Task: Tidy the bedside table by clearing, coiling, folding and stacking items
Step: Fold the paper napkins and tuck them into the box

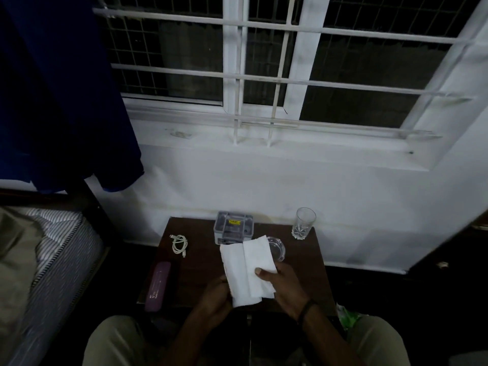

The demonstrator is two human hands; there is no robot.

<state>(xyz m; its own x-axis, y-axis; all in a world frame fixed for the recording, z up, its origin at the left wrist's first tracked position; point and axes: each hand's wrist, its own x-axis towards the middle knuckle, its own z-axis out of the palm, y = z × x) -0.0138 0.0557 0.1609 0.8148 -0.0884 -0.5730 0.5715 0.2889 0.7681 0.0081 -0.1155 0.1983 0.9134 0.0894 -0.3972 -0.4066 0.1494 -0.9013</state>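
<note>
While held: one tissue (247, 270), two hands.

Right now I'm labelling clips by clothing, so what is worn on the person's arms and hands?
Both forearms are bare, with no sleeves in view. The left hand wears nothing visible. The right hand has a dark band around its wrist. No gloves or rings can be made out in the dim light.

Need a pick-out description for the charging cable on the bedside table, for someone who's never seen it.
Find the dark wooden table under the barred window. The cable lies near its far left corner, behind the purple case. It is the only thin white looped cord there.
</note>
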